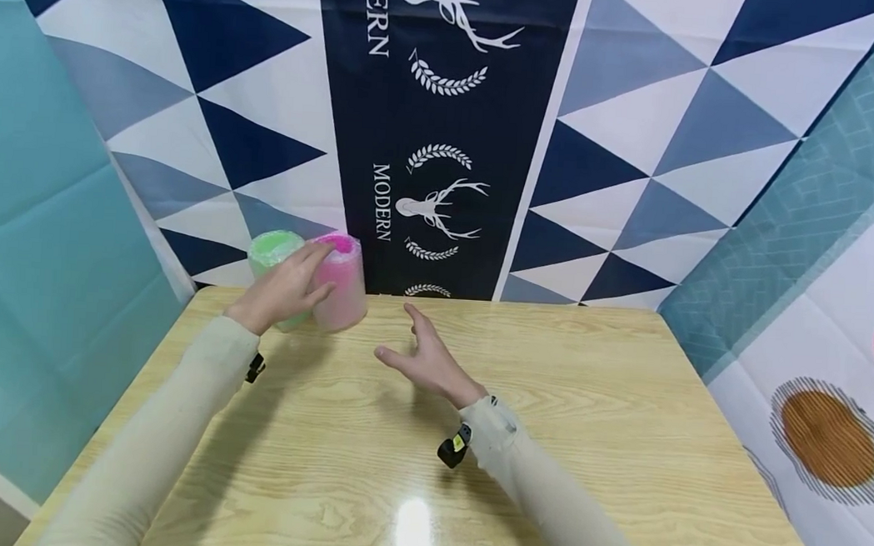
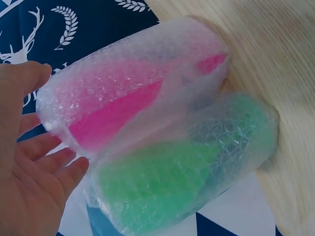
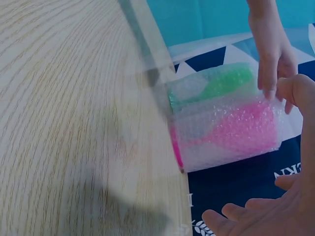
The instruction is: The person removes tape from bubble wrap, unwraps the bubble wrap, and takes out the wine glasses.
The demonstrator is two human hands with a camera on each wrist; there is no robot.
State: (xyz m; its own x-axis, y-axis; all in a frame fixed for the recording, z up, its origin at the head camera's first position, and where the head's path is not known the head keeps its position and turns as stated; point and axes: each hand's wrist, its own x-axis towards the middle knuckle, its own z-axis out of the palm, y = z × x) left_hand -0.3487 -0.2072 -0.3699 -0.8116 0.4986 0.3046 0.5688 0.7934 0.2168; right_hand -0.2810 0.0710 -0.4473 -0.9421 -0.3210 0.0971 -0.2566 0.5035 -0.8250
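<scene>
Back wall: covered by a patterned cloth (image 1: 445, 140) of triangles with a dark central band.

Table (image 1: 353, 418): wood-grained top, its far edge set just before the cloth. Most of the near surface is taken up by shadows and one bright reflection.

Sleeves: two pale ones; the left sleeve (image 1: 165, 423) is extended to the far left, the right sleeve (image 1: 544, 488) toward the far centre.

Cups: two, placed side by side at the far left of the table, each wrapped in bubble wrap (image 2: 189, 96). The pink cup (image 2: 135, 86) is placed on the right, the green cup (image 2: 182, 162) on the left. Both appear upright; a narrow stem is suggested through the wrap of each.

Left hand (image 1: 286, 289): held over the green cup, fingers directed at the pink rim. Fingers are spread and only loosely bent; no firm grip is shown, and light contact with the wrap cannot be ruled out.

Right hand (image 1: 428, 356): held above the table, right of the pink cup and apart from it. Thumb and fingers are spread; nothing is held.

Wrist device (image 1: 452, 447): small, black, worn at the right cuff.

Step in hand, as judged: positioning of the cups at the far edge. For any further move of the pink cup, a closer pinch at its rim is called for, with the green cup left undisturbed.
</scene>
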